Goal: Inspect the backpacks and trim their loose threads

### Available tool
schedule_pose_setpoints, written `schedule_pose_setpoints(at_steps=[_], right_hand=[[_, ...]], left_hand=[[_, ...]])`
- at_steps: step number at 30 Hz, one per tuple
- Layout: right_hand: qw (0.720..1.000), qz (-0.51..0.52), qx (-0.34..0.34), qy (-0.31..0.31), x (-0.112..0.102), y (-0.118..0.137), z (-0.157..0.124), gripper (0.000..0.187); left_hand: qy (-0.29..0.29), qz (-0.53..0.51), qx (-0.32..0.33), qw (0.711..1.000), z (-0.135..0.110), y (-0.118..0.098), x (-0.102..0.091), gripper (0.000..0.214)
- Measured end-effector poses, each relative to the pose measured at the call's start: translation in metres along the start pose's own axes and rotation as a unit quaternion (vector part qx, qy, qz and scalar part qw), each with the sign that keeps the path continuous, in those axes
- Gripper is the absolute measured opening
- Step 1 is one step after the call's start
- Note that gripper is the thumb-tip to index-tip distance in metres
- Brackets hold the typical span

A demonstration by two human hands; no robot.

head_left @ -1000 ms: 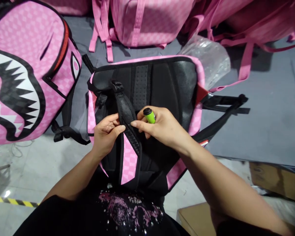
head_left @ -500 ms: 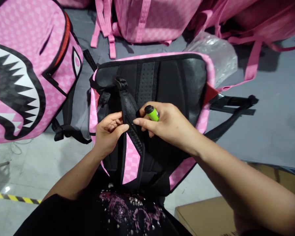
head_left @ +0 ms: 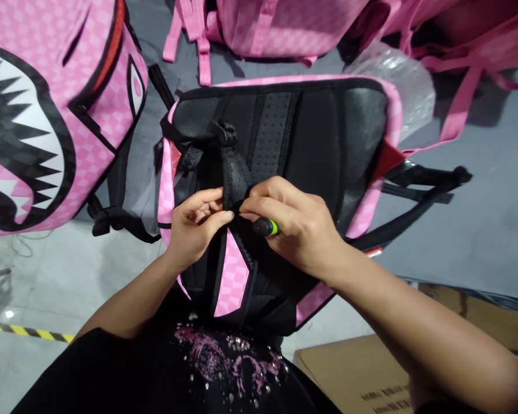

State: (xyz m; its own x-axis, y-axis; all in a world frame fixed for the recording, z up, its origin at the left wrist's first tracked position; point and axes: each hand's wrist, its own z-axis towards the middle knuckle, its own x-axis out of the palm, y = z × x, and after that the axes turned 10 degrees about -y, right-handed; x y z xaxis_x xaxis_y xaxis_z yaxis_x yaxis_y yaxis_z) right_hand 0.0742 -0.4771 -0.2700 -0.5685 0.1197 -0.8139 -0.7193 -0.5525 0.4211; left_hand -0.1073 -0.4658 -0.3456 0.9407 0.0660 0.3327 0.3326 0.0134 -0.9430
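A black-backed backpack (head_left: pixel 317 138) with pink checkered edges lies in front of me, its back panel up. My left hand (head_left: pixel 192 230) pinches the edge of its padded black shoulder strap (head_left: pixel 236 179) between thumb and fingers. Below that grip, the strap bears a pink checkered patch (head_left: pixel 232 279). My right hand (head_left: pixel 304 227) is closed around a small green tool with a black end (head_left: pixel 265 226); its working tip is hidden, so I cannot tell its kind. The right fingertips sit at the strap, just right of my left thumb.
A pink shark-mouth backpack (head_left: pixel 47 144) stands at the left. Another pink backpack (head_left: pixel 293 26) lies at the back, near a clear plastic bag (head_left: pixel 408 92). All rest on a grey-covered table (head_left: pixel 492 218). A cardboard box (head_left: pixel 349 374) is on the floor below.
My right hand has turned, tipping the green tool so its black end now points left and lower. My left hand keeps its pinch on the strap. The view has shifted slightly.
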Motion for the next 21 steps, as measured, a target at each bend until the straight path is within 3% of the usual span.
schedule_pose_setpoints(at_steps=[4,6,12,16,21], right_hand=[[0.996,-0.042,-0.066,0.049,0.001,-0.004,0.005,0.018],[0.996,-0.039,-0.073,0.042,0.004,-0.006,0.005,0.015],[0.991,0.072,0.005,-0.112,0.003,-0.009,-0.003,0.015],[0.998,0.026,0.042,-0.04,-0.003,-0.004,-0.013,0.016],[0.996,-0.09,-0.008,0.014,-0.007,0.005,-0.012,0.027]], left_hand=[[0.021,-0.002,0.009,1.0,0.003,0.001,-0.004,0.038],[0.028,-0.009,0.011,1.0,0.003,0.001,-0.005,0.036],[0.008,-0.01,0.006,1.0,0.002,0.001,-0.003,0.034],[-0.003,0.001,-0.009,1.0,0.001,-0.002,0.001,0.034],[0.001,0.001,-0.003,1.0,0.001,-0.006,0.004,0.033]])
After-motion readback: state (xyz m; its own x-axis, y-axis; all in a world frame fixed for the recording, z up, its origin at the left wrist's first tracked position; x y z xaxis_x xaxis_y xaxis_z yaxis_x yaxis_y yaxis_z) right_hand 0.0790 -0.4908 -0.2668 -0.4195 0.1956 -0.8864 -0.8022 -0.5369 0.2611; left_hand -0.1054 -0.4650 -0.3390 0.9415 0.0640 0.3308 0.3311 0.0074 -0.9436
